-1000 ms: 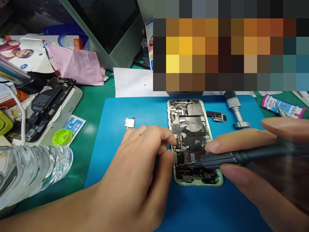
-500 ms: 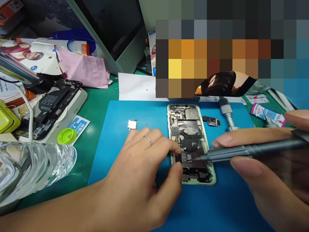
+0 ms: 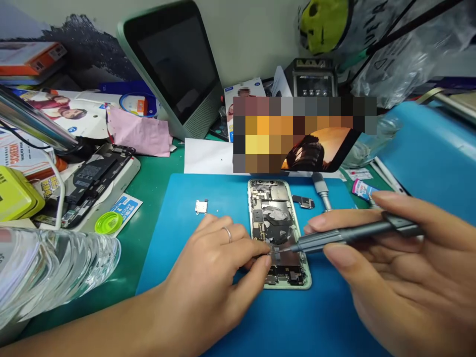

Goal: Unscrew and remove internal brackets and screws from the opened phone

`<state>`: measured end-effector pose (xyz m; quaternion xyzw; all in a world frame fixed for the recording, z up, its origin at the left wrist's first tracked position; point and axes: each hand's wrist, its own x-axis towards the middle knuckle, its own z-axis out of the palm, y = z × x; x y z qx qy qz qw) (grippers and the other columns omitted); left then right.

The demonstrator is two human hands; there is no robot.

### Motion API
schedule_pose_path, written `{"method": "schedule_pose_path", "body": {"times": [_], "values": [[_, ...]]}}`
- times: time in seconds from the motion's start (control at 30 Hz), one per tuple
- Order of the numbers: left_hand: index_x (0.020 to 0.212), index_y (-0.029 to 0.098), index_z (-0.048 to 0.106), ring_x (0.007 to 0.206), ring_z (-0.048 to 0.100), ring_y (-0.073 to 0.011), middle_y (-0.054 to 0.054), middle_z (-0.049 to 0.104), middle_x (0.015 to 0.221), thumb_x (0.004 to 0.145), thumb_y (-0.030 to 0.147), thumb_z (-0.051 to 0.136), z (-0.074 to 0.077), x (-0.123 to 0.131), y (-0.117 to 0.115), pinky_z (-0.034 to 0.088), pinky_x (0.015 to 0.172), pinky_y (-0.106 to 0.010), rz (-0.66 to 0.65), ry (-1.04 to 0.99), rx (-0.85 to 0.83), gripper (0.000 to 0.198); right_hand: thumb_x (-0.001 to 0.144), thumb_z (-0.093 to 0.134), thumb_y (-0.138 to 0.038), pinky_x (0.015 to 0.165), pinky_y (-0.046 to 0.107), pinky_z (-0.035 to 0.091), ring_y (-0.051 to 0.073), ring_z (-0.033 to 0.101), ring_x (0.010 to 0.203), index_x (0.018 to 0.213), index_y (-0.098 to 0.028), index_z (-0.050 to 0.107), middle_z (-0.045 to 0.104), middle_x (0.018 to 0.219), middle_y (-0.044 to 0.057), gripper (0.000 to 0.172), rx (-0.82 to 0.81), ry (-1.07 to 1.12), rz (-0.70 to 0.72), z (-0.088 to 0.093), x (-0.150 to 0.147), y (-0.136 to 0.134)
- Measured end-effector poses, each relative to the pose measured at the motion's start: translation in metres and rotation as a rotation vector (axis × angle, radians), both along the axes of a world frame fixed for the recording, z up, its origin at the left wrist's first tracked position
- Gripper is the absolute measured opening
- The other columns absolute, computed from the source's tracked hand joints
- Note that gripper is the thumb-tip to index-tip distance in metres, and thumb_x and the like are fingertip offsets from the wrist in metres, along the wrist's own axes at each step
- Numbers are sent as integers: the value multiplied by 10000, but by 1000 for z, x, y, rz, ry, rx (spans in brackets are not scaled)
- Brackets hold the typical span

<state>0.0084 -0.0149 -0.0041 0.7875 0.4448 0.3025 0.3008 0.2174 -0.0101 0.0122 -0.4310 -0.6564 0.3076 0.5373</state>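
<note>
An opened phone (image 3: 284,270) lies on the blue mat, its inner parts bare inside a pale green frame. My right hand (image 3: 394,263) grips a dark grey pen-style screwdriver (image 3: 334,238), whose thin tip reaches over the phone's lower half. At the phone's left edge, my left hand (image 3: 223,267) has thumb and forefinger pinched close to that tip. Whatever lies between them is too small or hidden to name. A small silvery metal part (image 3: 201,206) rests on the mat to the left, and a small black module (image 3: 304,202) sits right of the phone.
Behind the phone stands a lit screen (image 3: 316,148), partly pixelated. Another grey tool (image 3: 320,187) lies near it. At left are a clear ridged container (image 3: 85,267), a green cap (image 3: 108,223) and another opened phone (image 3: 91,173). A dark monitor (image 3: 174,64) stands at the back.
My view has tilted up and drawn back, showing more of the bench's far side. My left thumb and forefinger have come closer together near the screwdriver tip. The screwdriver stays in my right hand.
</note>
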Motion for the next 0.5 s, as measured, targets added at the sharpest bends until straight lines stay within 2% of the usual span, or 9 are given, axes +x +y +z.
{"method": "schedule_pose_path", "body": {"times": [0.13,0.5], "values": [[902,224,708,694,540,-170,29,658,743,961,154,598,-1,1,0,321,677,-374,-2,-10,3,143,851,683,-10,740,324,705,195,751,847,1310,-326,614,742,966,18,562,50,62,9,-3,-1,3],[908,227,718,680,526,-161,35,656,731,949,142,587,-1,2,1,323,672,-372,-11,-38,-9,162,858,651,12,835,201,669,142,758,899,1352,-314,590,760,1008,-4,595,53,52,64,-5,1,2]]}}
